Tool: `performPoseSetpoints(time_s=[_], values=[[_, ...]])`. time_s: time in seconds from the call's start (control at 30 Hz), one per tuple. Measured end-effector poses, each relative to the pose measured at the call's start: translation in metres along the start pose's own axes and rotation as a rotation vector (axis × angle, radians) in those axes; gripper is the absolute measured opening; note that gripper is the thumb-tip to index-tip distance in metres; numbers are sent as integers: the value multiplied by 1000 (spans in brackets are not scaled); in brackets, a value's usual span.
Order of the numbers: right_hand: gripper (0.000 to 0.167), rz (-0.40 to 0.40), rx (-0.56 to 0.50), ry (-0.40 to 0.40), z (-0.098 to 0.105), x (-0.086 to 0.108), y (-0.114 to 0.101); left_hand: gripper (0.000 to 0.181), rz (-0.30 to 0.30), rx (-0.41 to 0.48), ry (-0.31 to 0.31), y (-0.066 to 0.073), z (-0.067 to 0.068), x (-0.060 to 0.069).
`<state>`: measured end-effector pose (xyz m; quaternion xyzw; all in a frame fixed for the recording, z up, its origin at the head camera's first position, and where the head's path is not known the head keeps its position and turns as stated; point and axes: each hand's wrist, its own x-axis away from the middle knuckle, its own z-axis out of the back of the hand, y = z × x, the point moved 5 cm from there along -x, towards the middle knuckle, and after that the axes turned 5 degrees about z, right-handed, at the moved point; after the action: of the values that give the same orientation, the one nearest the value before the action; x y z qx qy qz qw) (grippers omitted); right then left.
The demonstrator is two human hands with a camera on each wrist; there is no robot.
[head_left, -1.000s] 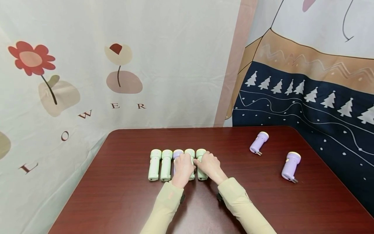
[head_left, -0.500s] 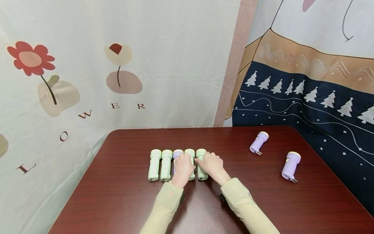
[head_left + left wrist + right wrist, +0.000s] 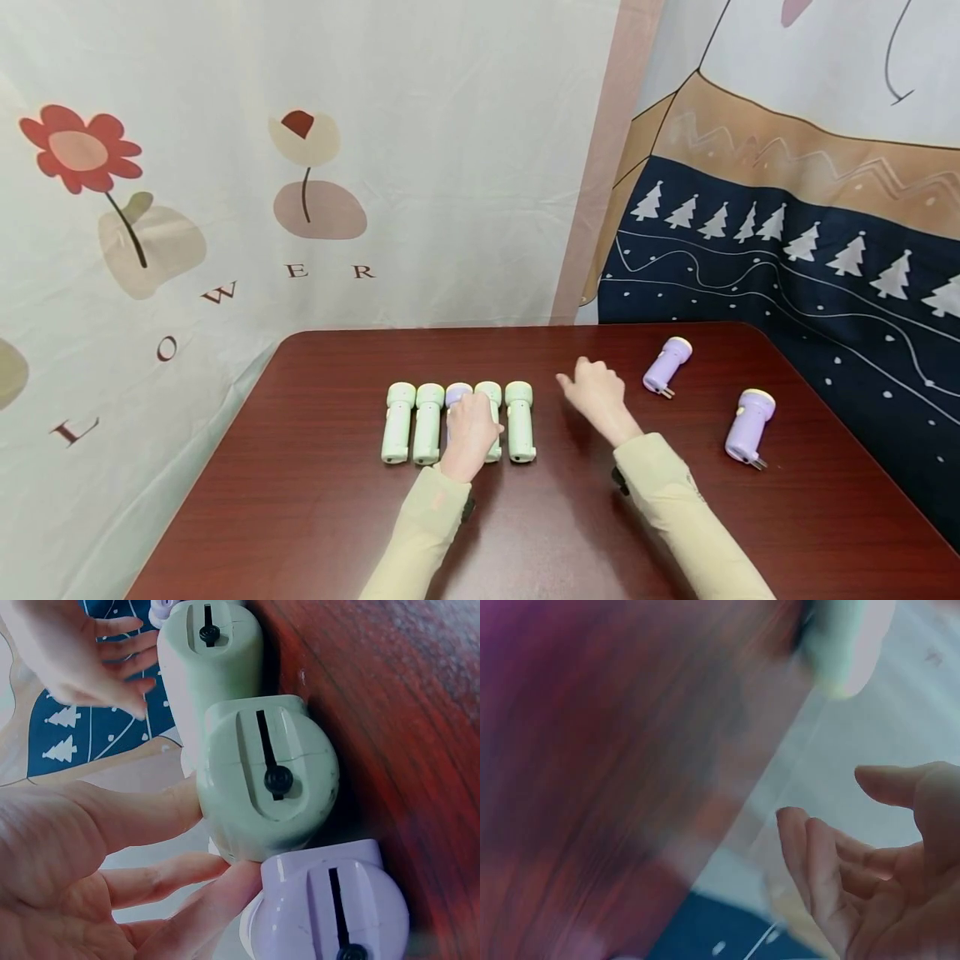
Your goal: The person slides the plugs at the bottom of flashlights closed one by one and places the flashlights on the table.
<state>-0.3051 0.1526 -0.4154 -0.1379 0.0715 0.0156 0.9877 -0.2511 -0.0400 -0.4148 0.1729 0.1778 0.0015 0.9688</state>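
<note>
A row of flashlights lies on the table, seen in the head view. From the left come a green flashlight [image 3: 397, 423], another green one, a purple flashlight [image 3: 458, 392], then two green ones. My left hand [image 3: 471, 429] covers much of the purple one. In the left wrist view, its thumb and fingers pinch the fourth flashlight, a green one [image 3: 262, 780], with fingertips between it and the purple one. Right of the rightmost green flashlight [image 3: 519, 423], my right hand [image 3: 600, 392] is in the air, fingers loosely bent and holding nothing.
Two purple flashlights with plug prongs lie at the right of the table, one farther back [image 3: 666, 367] and one nearer [image 3: 748, 427]. The brown table [image 3: 300, 517] ends at printed curtains behind and to the right.
My right hand has let go of the rightmost green flashlight and moved right, toward the loose purple ones. The left hand has stayed in place on the row.
</note>
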Motion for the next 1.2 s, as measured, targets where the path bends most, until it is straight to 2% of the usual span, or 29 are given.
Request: performPoseSetpoints(time_s=[0.27, 0.4, 0.57, 0.87, 1.03, 1.2], values=[[39, 31, 16, 171, 24, -26, 62, 29, 13, 4, -16, 0, 0, -1], [41, -30, 27, 194, 36, -36, 91, 29, 22, 12, -28, 0, -1, -1], [56, -175, 5, 133, 41, -43, 124, 29, 21, -2, -25, 1, -1, 0], [80, -426, -216, -13, 29, -36, 154, 29, -10, -35, 17, 2, 1, 2], [84, -459, -250, -103, 19, -29, 159, 30, -9, -32, 9, 2, 0, 2], [73, -425, -267, -99, 18, -26, 159, 31, -4, -18, 6, 2, 1, 2]])
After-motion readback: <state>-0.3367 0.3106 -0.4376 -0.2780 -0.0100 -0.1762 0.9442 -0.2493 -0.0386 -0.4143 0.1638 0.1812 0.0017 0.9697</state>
